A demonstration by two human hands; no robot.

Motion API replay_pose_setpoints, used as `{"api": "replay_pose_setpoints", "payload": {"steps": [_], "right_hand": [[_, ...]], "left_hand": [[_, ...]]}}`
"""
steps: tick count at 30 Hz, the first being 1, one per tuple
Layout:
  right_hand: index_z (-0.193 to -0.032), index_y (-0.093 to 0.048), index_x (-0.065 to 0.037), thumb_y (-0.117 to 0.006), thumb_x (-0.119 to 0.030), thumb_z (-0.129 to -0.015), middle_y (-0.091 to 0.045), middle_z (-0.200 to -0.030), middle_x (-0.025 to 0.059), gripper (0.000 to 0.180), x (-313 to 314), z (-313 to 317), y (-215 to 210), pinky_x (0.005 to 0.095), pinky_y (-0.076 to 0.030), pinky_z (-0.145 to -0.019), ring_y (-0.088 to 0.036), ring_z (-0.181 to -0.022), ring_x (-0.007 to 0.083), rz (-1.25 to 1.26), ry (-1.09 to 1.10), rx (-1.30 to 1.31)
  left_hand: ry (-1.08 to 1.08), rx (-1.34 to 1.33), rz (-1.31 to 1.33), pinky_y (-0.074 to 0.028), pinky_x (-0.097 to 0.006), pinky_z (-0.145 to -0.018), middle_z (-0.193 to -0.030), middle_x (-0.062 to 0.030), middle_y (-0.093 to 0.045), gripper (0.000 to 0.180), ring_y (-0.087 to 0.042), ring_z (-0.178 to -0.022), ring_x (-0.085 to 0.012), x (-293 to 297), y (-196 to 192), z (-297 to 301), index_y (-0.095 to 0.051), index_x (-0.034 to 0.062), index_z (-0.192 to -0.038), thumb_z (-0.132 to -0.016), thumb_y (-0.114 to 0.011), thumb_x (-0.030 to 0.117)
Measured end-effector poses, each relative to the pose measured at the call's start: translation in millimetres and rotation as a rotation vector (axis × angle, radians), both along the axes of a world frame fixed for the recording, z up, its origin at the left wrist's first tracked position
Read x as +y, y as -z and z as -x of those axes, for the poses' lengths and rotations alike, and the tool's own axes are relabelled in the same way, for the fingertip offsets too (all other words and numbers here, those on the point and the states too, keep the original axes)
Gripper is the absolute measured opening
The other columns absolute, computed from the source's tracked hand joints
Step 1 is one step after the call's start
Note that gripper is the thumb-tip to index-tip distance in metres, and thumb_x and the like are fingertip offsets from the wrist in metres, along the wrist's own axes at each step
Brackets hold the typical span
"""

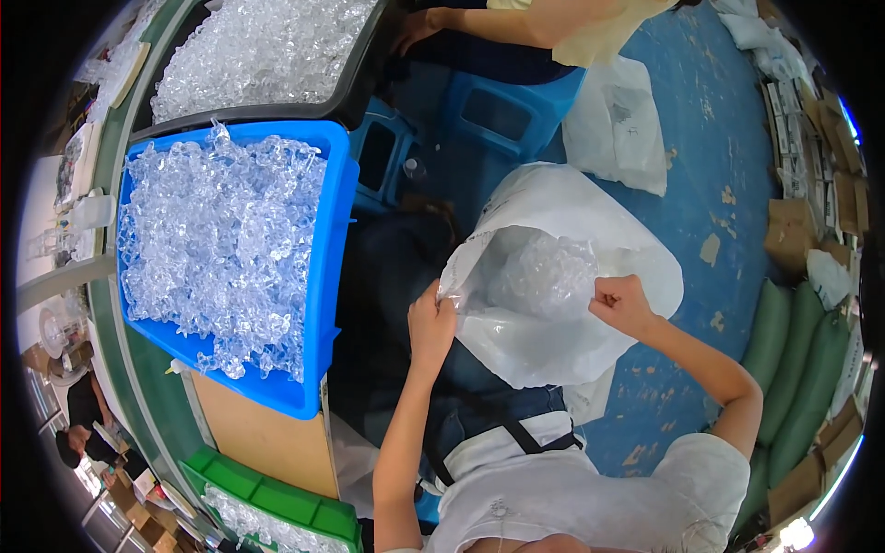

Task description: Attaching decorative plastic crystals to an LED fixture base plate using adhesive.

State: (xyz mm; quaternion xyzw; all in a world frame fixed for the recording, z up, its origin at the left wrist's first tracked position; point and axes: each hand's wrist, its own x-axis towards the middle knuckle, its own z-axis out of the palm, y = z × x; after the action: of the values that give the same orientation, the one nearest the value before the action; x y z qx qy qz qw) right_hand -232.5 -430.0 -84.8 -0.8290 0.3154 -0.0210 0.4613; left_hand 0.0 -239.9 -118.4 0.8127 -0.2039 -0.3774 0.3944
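Observation:
A large white sack (553,355) stands in front of me with its mouth spread open. My left hand (431,327) is closed on the left edge of that mouth. At the right side of the opening, my right hand (624,306) is also closed, apparently on the sack's rim, though the exact spot between its fingers is hidden. Inside the sack lies a bundle of clear, crinkled plastic (548,275). Left of my hands, a blue bin (318,364) is heaped with clear plastic pieces (221,240).
Beyond it, a black tub (355,69) holds more clear pieces; a person's hand (419,28) rests by its rim. A green bin (277,479) stands nearer. Blue stools (516,106) and another white sack (616,124) are ahead. Green rolls (802,369) and cardboard boxes (791,235) line the right.

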Motion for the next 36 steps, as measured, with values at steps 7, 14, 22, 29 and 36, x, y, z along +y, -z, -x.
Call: {"api": "replay_pose_setpoints", "payload": {"steps": [7,14,22,29,36], "right_hand": [[-0.060,-0.043,-0.001,-0.059,0.000,-0.067,-0.042,-0.049,0.0088,0.017,-2,0,4,0.0272,-0.033,-0.042,-0.038,-0.042,0.0145,0.004,0.012,-0.009],[-0.060,-0.044,0.000,-0.060,0.000,-0.067,-0.041,-0.049,0.0079,0.017,0,1,9,0.0265,-0.032,-0.043,-0.036,-0.043,0.0119,-0.014,0.041,-0.015],[-0.059,-0.045,-0.001,-0.060,0.002,-0.068,-0.036,-0.047,0.0013,0.018,-3,2,-4,0.0235,-0.026,-0.043,-0.032,-0.046,0.0042,-0.052,0.165,-0.001],[-0.057,-0.045,-0.001,-0.060,0.002,-0.068,-0.037,-0.046,-0.0017,0.018,-10,3,-37,0.0209,-0.032,-0.042,-0.035,-0.044,0.0022,-0.055,0.242,-0.014],[-0.058,-0.042,-0.003,-0.056,0.003,-0.073,-0.036,-0.051,-0.0036,0.021,-10,3,-73,0.0234,-0.051,-0.048,-0.037,-0.046,0.0022,-0.142,0.333,-0.060]], "left_hand": [[0.023,0.002,-0.012,-0.049,-0.034,-0.078,-0.092,-0.0231,-0.067,0.039,-0.066,-0.087,-0.0332,1,-2,2,-0.060,-0.0055,-0.109,-0.076,-0.042,0.005],[0.023,0.015,0.002,-0.049,-0.034,-0.076,-0.091,-0.0223,-0.067,0.038,-0.066,-0.085,-0.0333,-1,-7,2,-0.060,-0.0053,-0.108,-0.076,-0.042,0.005],[0.052,-0.044,0.023,-0.049,-0.035,-0.072,-0.086,-0.0231,-0.066,0.036,-0.066,-0.081,-0.0342,3,3,1,-0.060,-0.0059,-0.106,-0.077,-0.043,0.006],[0.060,-0.142,0.048,-0.044,-0.051,-0.065,-0.077,-0.0265,-0.060,0.024,-0.057,-0.071,-0.0452,0,3,5,-0.058,-0.0012,-0.097,-0.078,-0.045,0.006],[0.070,-0.191,0.043,-0.047,-0.044,-0.065,-0.076,-0.0240,-0.061,0.030,-0.061,-0.073,-0.0426,1,6,0,-0.055,0.0003,-0.105,-0.076,-0.048,0.004]]}}
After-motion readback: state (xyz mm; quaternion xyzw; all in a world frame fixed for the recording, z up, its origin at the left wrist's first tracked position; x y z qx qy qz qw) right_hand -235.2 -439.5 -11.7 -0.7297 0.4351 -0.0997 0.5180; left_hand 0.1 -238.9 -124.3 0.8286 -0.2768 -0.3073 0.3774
